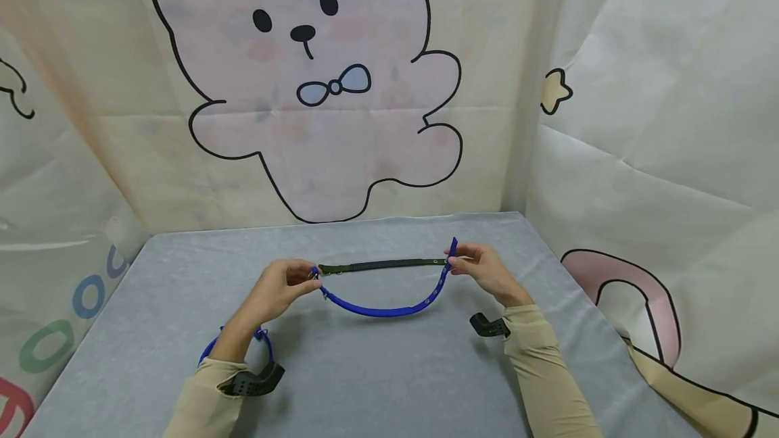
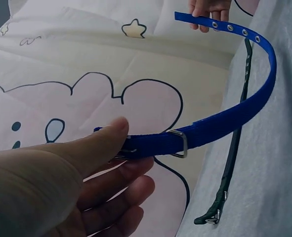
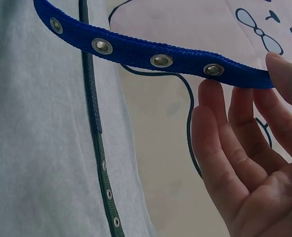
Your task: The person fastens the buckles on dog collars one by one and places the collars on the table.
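A blue webbing collar (image 1: 383, 311) with metal eyelets sags in a curve between my two hands. My left hand (image 1: 281, 289) pinches its buckle end between thumb and forefinger; a metal loop (image 2: 184, 143) shows just beyond the fingertips. At the other end, my right hand (image 1: 483, 269) pinches the strap near its plain tip, past the row of eyelets (image 3: 161, 60). Behind the blue collar, a dark green collar (image 1: 389, 264) lies stretched out straight on the table, with its buckle (image 2: 214, 217) toward the left and its eyelets (image 3: 109, 194) toward the right.
Another blue strap (image 1: 262, 335) lies on the grey table cover (image 1: 389, 377), partly hidden behind my left forearm. Black camera mounts (image 1: 254, 381) sit on both wrists. A printed curtain (image 1: 487, 154) stands behind the table's far edge and along both sides.
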Demonstrator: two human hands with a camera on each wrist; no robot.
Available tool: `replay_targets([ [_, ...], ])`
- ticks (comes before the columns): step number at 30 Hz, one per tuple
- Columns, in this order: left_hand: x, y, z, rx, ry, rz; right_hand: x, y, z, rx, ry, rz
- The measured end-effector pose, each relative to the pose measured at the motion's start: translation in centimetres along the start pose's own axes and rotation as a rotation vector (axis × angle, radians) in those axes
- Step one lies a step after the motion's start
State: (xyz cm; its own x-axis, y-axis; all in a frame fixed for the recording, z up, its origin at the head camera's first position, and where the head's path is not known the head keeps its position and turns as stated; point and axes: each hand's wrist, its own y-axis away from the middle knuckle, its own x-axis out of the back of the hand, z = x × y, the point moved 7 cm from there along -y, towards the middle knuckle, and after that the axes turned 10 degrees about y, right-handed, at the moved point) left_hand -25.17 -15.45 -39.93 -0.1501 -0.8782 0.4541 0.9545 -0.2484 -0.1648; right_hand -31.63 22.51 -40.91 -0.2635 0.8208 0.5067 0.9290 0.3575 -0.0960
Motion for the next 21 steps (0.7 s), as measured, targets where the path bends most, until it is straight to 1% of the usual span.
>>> replay_targets([
  [5,-0.1,0.3,0.6,-0.001,-0.012,-0.046,-0.9,0.1,-0.5,0.029,0.007,-0.041],
  [7,-0.1,0.4,0.7,0.000,-0.022,-0.053,-1.3,0.1,-0.7,0.040,0.010,-0.064],
  [9,0.1,0.4,0.9,-0.012,-0.026,-0.034,-1.6,0.1,-0.8,0.056,0.013,-0.084],
  [12,0.5,0.4,1.2,-0.031,-0.003,0.014,-1.8,0.1,-1.2,0.071,0.020,-0.097],
  [15,0.8,0.4,1.4,-0.040,0.056,0.051,-2.1,0.2,-1.6,0.085,0.021,-0.116],
  [21,0.9,0.4,1.5,-0.061,0.152,0.051,-2.7,0.3,-1.7,0.080,0.025,-0.156],
])
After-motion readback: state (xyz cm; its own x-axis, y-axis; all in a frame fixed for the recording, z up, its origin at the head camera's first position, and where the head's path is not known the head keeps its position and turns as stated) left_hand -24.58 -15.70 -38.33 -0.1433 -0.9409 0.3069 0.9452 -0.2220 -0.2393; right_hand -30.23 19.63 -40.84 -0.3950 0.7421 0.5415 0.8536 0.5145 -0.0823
